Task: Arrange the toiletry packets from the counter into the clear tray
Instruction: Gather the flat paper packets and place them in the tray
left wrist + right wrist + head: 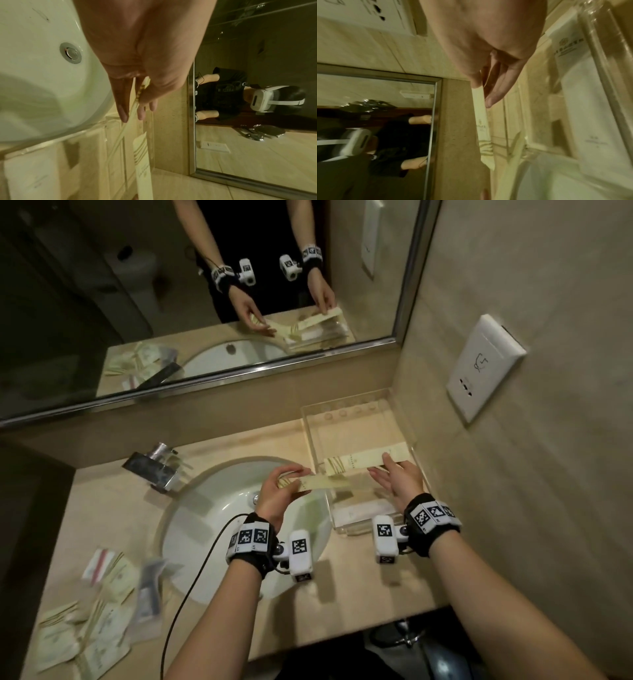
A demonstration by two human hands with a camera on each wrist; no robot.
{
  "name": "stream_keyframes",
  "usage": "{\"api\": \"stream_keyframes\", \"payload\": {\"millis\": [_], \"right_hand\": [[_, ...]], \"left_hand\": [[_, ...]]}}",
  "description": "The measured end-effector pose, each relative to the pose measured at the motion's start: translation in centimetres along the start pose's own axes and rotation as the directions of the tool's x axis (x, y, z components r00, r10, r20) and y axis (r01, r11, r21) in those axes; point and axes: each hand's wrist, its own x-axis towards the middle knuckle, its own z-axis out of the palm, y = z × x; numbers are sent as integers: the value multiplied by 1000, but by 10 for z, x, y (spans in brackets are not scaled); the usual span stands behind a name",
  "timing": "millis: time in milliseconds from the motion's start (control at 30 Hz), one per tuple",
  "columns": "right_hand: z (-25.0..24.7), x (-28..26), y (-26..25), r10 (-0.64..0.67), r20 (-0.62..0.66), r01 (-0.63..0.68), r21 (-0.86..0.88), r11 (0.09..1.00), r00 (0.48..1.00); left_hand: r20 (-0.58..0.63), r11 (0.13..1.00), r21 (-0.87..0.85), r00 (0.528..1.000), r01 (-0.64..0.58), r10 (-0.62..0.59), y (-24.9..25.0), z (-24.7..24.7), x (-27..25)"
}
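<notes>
At the lower left of the head view, a loose pile of toiletry packets (pixel 85 614) lies on the beige counter (pixel 359 587), left of the white sink (pixel 212 508). A chrome faucet (pixel 154 470) stands at the upper left rim of the sink.

Near the centre of the frame, the left hand (pixel 279 491) is raised over the right part of the sink. Its thumb and fingers are curled and pinch the left end of a long cream packet (pixel 318 482), which reaches to the right as far as the left wall of the clear tray (pixel 356 405). In the left wrist view this held packet (pixel 135 108) is seen edge-on between the fingers (pixel 141 112).

To the right of centre, the clear tray stands on the counter in the corner by the wall. A second long cream packet (pixel 363 462) lies across its middle. The right hand (pixel 399 479) is over the tray, with fingers mostly straight; its fingertips touch the near edge of this second packet. In the right wrist view the fingers (pixel 496 92) are extended beside the same packet (pixel 481 121). A white packet (pixel 363 510) lies flat at the near end of the tray.

At the right of the frame, a white wall socket (pixel 483 368) is fixed on the tiled wall. A mirror (pixel 102 302) fills the upper left.
</notes>
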Motion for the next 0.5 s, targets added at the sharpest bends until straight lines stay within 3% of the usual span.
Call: {"api": "stream_keyframes", "payload": {"millis": [200,367,500], "right_hand": [[7,29,18,43,-208,-85,-199,976,977],[-14,118,67,28,-162,-112,-541,834,986],[10,89,53,-29,-246,-118,-559,821,969]], "left_hand": [[-93,999,12,995,48,-47,-13,-33,14],[-120,998,-55,992,39,-46,-18,-57,26],[-87,997,-71,995,38,-44,-20,-63,33]]}}
